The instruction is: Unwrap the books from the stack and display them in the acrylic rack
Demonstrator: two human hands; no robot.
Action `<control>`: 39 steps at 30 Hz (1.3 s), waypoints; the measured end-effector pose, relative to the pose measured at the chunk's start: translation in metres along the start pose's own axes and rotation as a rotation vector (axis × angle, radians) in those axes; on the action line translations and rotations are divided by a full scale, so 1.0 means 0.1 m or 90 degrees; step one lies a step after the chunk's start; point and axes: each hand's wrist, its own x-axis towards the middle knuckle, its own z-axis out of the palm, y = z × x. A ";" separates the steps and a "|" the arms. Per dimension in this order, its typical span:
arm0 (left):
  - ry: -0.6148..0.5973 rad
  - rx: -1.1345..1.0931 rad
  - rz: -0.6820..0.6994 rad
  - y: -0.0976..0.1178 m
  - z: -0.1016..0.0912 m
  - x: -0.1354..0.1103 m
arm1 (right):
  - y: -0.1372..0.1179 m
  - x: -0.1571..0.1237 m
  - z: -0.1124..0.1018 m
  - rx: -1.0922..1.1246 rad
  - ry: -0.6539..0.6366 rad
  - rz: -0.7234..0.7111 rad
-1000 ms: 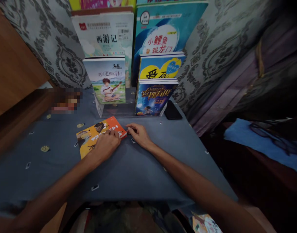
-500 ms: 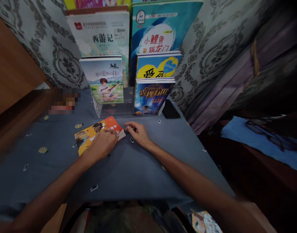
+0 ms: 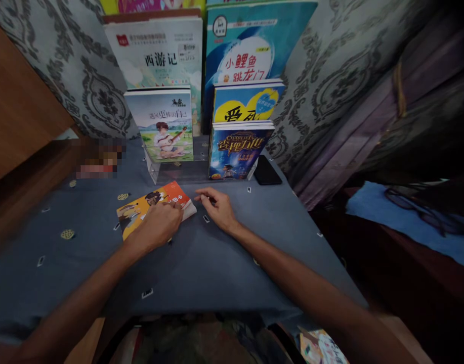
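An orange book [image 3: 140,210] lies flat on the grey-blue tablecloth [image 3: 201,263]. My left hand [image 3: 158,225] rests on the book's near right part, fingers curled over the cover and the lower edge. Just to the right, my right hand [image 3: 216,207] lies on the cloth beside the book's right edge, fingers stretched toward the book and holding nothing.
A clear stand [image 3: 178,172] at the back holds several upright books, among them a guitar-cover book [image 3: 161,126] and a dark blue book [image 3: 235,151]. A black phone [image 3: 266,172] lies to their right. A patterned curtain [image 3: 330,91] hangs behind. A blue cloth [image 3: 406,217] lies at right.
Both hands and the orange book stay almost where they were. The view has shifted slightly, and my right fingers have eased a little away from the book's corner.
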 end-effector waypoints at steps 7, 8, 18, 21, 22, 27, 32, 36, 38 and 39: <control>0.048 -0.008 0.004 0.10 0.13 -0.01 | -0.10 -0.07 -0.01 -0.082 -0.005 -0.106; 0.044 -0.013 -0.008 0.13 0.13 0.00 | -0.10 -0.07 0.00 -0.111 -0.027 -0.114; 0.062 -0.076 -0.152 -0.47 0.32 -0.13 | -0.11 -0.13 0.05 -0.398 -0.131 -0.139; -0.005 -0.129 -0.245 -0.70 0.43 -0.24 | -0.24 -0.19 0.10 -0.485 -0.162 -0.124; -0.020 -0.143 -0.256 -0.73 0.45 -0.28 | -0.28 -0.21 0.11 -0.505 -0.175 -0.126; -0.030 -0.110 -0.287 -0.57 0.40 -0.53 | -0.37 -0.26 0.19 -0.546 -0.223 -0.115; -0.083 -0.111 -0.325 -0.31 0.35 -0.67 | -0.33 -0.03 0.28 -0.499 -0.290 -0.066; -0.060 -0.105 -0.346 -0.26 0.42 -0.64 | -0.28 0.19 0.35 -0.440 -0.329 -0.061; -0.043 -0.102 -0.344 -0.27 0.45 -0.58 | -0.24 0.26 0.38 -0.423 -0.339 -0.060; -0.040 -0.104 -0.346 -0.27 0.46 -0.55 | -0.22 0.28 0.40 -0.417 -0.340 -0.059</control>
